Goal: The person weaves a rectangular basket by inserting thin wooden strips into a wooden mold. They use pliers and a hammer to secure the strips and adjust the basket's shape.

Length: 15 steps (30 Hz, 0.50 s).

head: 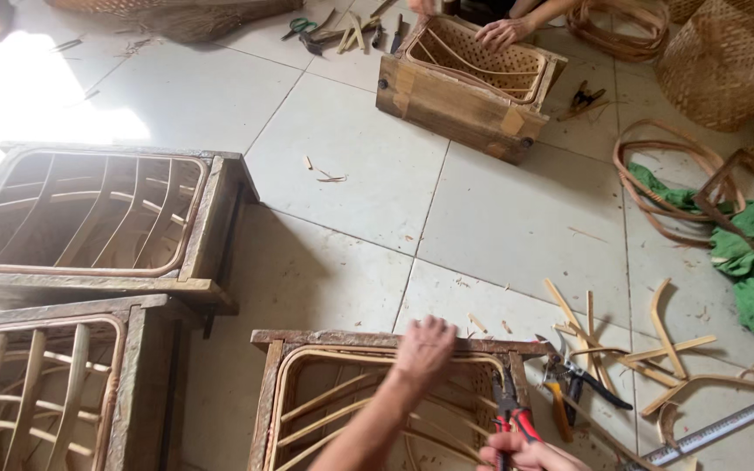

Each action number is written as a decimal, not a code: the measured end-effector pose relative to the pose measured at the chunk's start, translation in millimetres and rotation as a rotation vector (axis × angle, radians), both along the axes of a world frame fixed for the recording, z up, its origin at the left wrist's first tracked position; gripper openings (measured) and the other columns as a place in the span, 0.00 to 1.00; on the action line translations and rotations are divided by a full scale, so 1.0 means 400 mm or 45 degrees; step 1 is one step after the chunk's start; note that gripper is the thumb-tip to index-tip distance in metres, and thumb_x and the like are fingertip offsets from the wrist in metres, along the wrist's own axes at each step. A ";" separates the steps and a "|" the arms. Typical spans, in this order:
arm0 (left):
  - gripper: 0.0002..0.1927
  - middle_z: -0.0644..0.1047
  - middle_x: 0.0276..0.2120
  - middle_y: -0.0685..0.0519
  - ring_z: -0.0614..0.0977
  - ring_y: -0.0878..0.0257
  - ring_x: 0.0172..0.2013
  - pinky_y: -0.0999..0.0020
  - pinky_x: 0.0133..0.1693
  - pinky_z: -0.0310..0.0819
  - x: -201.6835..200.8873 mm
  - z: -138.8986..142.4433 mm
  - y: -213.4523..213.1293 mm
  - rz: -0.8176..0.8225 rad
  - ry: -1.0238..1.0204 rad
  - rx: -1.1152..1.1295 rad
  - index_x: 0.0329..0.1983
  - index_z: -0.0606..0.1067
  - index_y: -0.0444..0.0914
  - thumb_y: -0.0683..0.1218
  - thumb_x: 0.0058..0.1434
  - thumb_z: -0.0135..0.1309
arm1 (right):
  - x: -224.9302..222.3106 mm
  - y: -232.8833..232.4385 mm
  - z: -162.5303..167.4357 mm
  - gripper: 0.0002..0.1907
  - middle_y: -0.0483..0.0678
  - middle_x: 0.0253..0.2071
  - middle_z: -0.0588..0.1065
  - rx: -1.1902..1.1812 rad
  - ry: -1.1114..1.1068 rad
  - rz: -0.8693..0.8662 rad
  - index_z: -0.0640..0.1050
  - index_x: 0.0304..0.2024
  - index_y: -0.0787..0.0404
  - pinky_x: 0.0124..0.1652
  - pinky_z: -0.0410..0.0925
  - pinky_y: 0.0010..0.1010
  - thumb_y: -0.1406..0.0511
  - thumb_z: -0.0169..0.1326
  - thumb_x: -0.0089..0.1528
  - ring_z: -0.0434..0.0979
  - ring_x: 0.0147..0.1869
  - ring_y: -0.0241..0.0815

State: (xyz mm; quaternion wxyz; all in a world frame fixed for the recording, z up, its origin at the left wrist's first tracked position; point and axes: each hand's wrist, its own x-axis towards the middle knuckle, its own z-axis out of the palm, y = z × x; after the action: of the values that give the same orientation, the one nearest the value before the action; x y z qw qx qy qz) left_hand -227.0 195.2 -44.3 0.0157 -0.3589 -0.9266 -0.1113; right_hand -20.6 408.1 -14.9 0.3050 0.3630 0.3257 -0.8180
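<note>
Tiled floor (499,218) is littered w/ cane offcuts (656,349) at right, near a metal ruler (726,427) and black-handled cutters (591,384). Green cloth (748,253) is tangled w/ cane loops (665,174) further right. Woven baskets (726,61) are stacked at top right. Two wooden moulds (98,218) w/ cane ribs inside are set at left, one behind the other. At top centre a third mould (464,87) is worked by another person's hand (501,33); scissors (300,26) and strips are seen beside it.

Nearest mould (394,340), bottom centre, is fitted w/ a cane frame (342,401), ribs curved inside it. Its far rim is reached across by the left hand (425,349): forearm stretched up from bottom edge, back of hand up, fingers curled down over the cane at the rim, pressed on it. Whether it is gripped can't be told.

Right hand (530,453) is only partly in view at bottom edge, closed round red-handled pliers (508,410), nose pointed up toward the mould's right rim. Nothing lies btw. the hands except cane ribs.
</note>
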 end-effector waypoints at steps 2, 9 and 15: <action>0.32 0.78 0.47 0.44 0.78 0.54 0.45 0.57 0.43 0.75 -0.008 0.003 -0.101 0.048 0.015 -0.276 0.59 0.70 0.36 0.58 0.56 0.52 | 0.056 0.059 -0.004 0.29 0.65 0.54 0.76 -0.083 0.349 0.191 0.70 0.62 0.72 0.57 0.72 0.38 0.73 0.47 0.56 0.82 0.57 0.53; 0.42 0.79 0.42 0.44 0.80 0.56 0.45 0.58 0.48 0.75 0.000 0.036 -0.173 0.034 -0.254 -0.205 0.50 0.74 0.33 0.76 0.62 0.44 | 0.235 0.234 -0.054 0.21 0.62 0.60 0.76 0.571 -0.087 -0.102 0.71 0.58 0.73 0.56 0.74 0.51 0.70 0.44 0.63 0.80 0.61 0.60; 0.41 0.81 0.41 0.45 0.81 0.55 0.45 0.59 0.48 0.76 0.000 0.037 -0.178 0.010 -0.253 -0.186 0.47 0.75 0.34 0.77 0.61 0.43 | 0.271 0.179 -0.129 0.22 0.63 0.60 0.75 1.215 -0.348 0.182 0.73 0.56 0.73 0.56 0.73 0.55 0.73 0.49 0.58 0.79 0.62 0.63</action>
State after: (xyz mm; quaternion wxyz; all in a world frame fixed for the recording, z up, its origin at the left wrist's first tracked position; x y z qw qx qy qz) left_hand -227.0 124.0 -29.6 -0.1021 -0.3427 -0.9306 -0.0784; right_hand 87.9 479.9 -66.6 0.2002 0.5428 0.6447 -0.4997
